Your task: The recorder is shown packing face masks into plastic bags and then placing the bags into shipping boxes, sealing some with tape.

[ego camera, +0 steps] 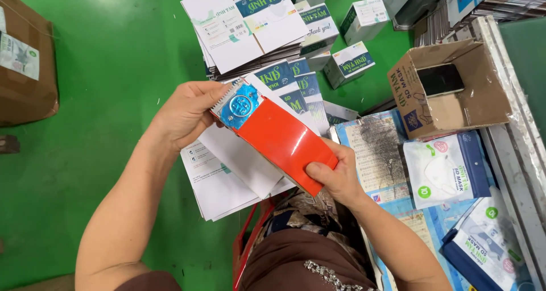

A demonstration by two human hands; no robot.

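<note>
Head view: left hand [185, 112] fingers curled around the toothed metal end of a red tape dispenser [278, 134], thumb on top near the blue plate. Right hand [336, 177] pinches the dispenser's lower red end, thumb over its face, fingers under. Dispenser is held tilted in the air between both hands, above the person's lap. Just behind and beneath the dispenser lies a fan of flat white box blanks [227, 171] on the green floor [102, 69]. Farther beyond the dispenser sits a taller stack of flattened cartons [250, 24] and some folded small boxes [355, 61]. To the dispenser's right, an open brown cardboard box [449, 106] holds a dark phone [441, 79]; near it lie bagged white masks [443, 171].
</note>
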